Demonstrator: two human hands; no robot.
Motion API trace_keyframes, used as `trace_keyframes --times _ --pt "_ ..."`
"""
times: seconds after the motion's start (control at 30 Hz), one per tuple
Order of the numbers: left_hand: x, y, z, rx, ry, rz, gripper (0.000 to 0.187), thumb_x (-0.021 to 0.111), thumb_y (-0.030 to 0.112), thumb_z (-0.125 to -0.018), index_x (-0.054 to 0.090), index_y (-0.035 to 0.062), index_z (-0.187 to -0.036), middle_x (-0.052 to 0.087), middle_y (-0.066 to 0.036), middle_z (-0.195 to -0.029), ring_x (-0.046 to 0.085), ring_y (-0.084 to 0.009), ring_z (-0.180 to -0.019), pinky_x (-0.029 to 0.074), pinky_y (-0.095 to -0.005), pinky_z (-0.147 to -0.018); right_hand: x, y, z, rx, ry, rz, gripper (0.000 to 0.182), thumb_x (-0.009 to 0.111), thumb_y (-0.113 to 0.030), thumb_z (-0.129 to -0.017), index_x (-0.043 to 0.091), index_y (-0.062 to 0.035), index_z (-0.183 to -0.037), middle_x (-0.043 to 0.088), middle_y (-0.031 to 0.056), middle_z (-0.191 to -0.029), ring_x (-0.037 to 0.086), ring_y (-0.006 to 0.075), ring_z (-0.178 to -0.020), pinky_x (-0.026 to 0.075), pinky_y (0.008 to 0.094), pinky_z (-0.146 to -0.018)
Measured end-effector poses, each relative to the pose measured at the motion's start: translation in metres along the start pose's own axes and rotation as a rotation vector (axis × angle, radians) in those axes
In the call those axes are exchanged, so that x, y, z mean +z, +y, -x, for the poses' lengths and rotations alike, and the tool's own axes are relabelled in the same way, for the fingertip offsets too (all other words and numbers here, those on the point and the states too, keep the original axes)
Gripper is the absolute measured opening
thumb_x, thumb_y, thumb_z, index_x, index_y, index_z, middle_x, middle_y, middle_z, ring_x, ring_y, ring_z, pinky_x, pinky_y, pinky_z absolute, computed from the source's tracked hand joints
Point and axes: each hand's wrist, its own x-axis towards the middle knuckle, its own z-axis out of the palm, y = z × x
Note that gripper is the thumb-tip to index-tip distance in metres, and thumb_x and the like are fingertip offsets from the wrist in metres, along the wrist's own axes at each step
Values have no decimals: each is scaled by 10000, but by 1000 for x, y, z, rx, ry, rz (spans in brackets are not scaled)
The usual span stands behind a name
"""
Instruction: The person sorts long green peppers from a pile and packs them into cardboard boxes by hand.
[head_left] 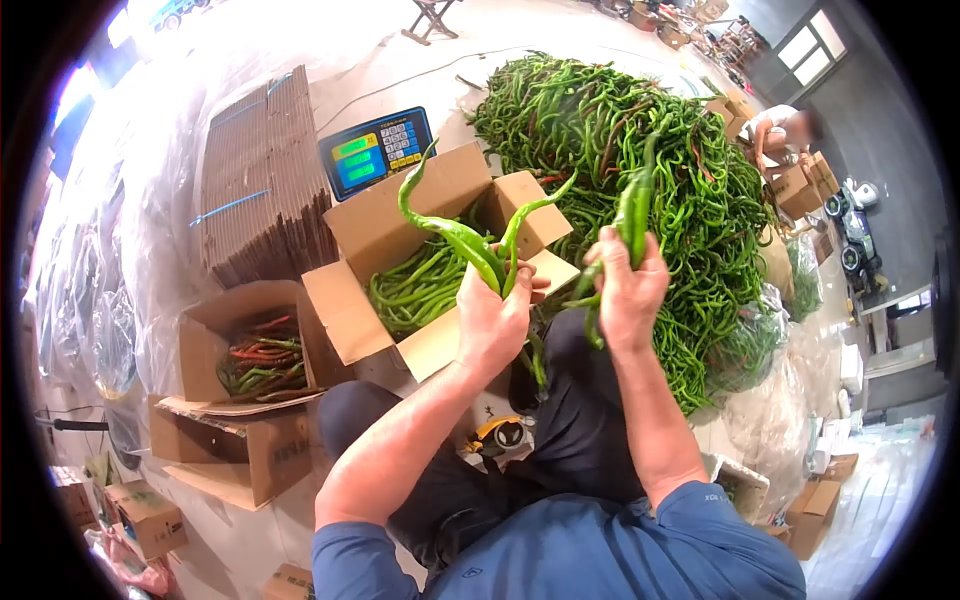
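Observation:
My left hand [492, 318] is closed round a few long green peppers [458, 238], held above the near right edge of an open cardboard box [360, 225]. Inside that box lies a layer of green peppers [415, 285]. To the right, my right hand [632, 285] grips more green peppers [636, 205], some pointing up and some hanging below the fingers. Behind and beside it spreads a large heap of green peppers [690, 230]. My two hands are apart, both over my knees.
A scale display [375, 152] stands behind the box, flat cardboard [262, 175] stacked left of it. A second box [215, 350] holds red and green peppers. Another person [785, 135] crouches beyond the heap at the far right. Plastic sheeting [110, 250] lies at the left.

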Motion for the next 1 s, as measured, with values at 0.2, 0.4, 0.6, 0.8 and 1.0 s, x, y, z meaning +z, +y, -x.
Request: trace_keyframes --times 0.2,0.4,0.6,0.8,1.0 --pt "-1 -14 -4 193 108 -559 321 663 72 -883 533 -2 -1167 675 -174 -958 688 -318 -896 531 -413 -796 11 -49 8 10 -353 273 241 756 -73 -830 639 -44 -1040 579 -46 -803 523 49 -697 449 228 -623" --pt "4 -2 -1 111 45 -568 371 695 119 -849 512 24 -1157 672 -179 -1001 676 -262 -930 521 -382 -789 39 -14 6 -51 -482 443 282 755 -206 -831 668 12 -986 699 150 -811 670 197 -730 524 338 -706" --pt "-7 -4 -12 -25 -211 -217 522 791 119 -781 502 13 -1203 624 -88 -1088 606 -173 -1011 503 -327 -884 32 12 -26 133 -609 238 462 678 -44 -844 581 27 -1289 679 33 -1082 622 86 -919 508 252 -856" --pt "-11 4 -10 -198 -389 293 326 605 215 -998 497 61 -1265 618 -48 -1033 637 -133 -885 550 -301 -788 26 -3 -34 350 -653 -31 258 676 -83 -860 629 8 -1097 657 23 -920 603 77 -758 518 241 -693" --pt "-12 -4 -14 -394 -289 463 314 477 339 -1050 536 75 -1209 621 -56 -907 633 -162 -758 551 -314 -703 23 -4 -30 428 -623 -140 164 668 -137 -880 641 -24 -995 609 -9 -712 478 36 -471 371 195 -398"
